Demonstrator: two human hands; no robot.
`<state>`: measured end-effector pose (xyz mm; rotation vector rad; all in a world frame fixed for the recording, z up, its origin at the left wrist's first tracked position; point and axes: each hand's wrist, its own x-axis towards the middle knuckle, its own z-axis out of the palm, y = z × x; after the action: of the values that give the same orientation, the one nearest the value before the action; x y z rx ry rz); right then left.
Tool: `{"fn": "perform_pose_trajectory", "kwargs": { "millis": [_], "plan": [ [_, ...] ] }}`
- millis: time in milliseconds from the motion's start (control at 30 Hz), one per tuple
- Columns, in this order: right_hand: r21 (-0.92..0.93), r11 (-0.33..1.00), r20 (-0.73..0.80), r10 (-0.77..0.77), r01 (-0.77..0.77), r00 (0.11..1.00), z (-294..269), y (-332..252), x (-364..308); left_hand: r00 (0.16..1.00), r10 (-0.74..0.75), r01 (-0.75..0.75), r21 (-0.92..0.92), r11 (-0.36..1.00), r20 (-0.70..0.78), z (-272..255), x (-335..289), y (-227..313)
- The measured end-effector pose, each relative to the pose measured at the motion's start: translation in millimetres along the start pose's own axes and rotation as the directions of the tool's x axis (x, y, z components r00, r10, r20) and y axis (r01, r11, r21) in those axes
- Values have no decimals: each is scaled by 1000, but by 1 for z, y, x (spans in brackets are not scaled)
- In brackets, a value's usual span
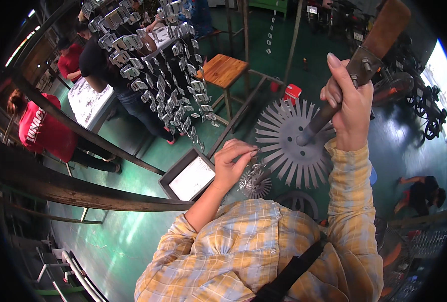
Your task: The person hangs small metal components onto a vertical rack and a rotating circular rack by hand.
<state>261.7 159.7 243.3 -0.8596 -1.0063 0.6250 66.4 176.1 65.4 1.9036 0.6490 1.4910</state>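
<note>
My right hand is raised, its fingers curled round the upper end of a grey metal shaft, thumb pointing up. Just above it, a bolted bracket joins a rusty brown plate. A large grey disc with long slotted teeth sits on the shaft's lower part. To its left my left hand is closed in a pinch, thumb against forefinger; what lies between them is too small to make out. Under those fingertips is a smaller toothed disc with shiny metal bits about it.
Strings of shiny metal pieces hang ahead on the left. A dark-rimmed tray stands beside my left forearm, near a curved metal bar. Beyond are a wooden stool, a red box, and people at a white table.
</note>
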Motion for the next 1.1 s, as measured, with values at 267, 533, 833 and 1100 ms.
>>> {"fn": "perform_pose_trajectory", "kwargs": {
  "millis": [267,533,833,1100],
  "plan": [
    [86,996,-35,0,3,999,2,1,-4,987,2,7,-50,999,161,-16,14,1],
    [0,1000,-46,-14,14,999,-8,4,3,862,373,-323,195,926,-345,-47,167,84],
    [60,997,-45,-41,44,998,-5,-2,-2,494,597,-356,479,802,-632,-90,327,126],
    [10,999,-78,-43,44,996,-10,-5,1,689,427,-381,208,901,-586,-144,380,104]
  ]
}}
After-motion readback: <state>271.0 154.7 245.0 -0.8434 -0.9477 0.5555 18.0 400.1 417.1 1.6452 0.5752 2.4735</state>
